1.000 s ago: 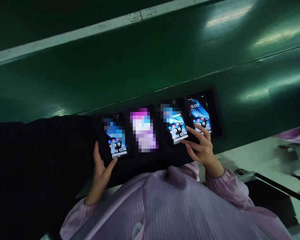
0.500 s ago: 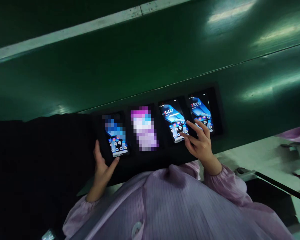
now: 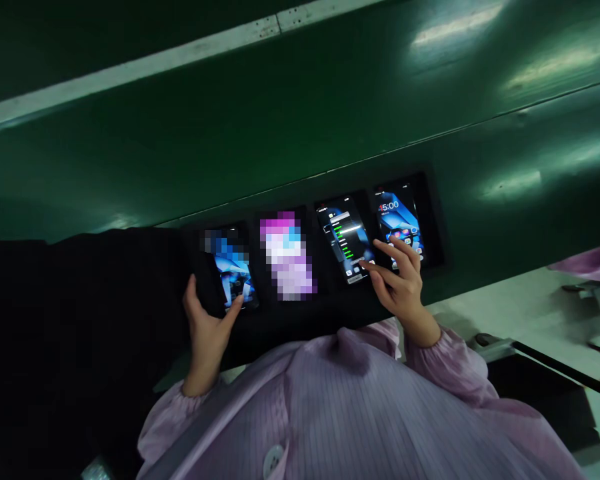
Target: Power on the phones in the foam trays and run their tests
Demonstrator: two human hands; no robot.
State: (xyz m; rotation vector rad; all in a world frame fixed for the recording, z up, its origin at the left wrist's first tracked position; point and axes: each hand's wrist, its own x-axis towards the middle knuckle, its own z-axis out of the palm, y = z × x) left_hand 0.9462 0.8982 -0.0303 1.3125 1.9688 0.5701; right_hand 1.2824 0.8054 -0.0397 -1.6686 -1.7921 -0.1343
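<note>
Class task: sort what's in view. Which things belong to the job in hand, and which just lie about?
Job:
left hand, thumb at leftmost phone
right hand, finger at third phone
second phone
rightmost phone
dark tray

Around, apparently:
pale strip
pink fabric, right edge
black mass, left, unclear

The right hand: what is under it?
Part of the rightmost phone. Its upper screen, showing a clock, is visible; the fingers hide some of its lower screen, which cannot be seen.
</note>
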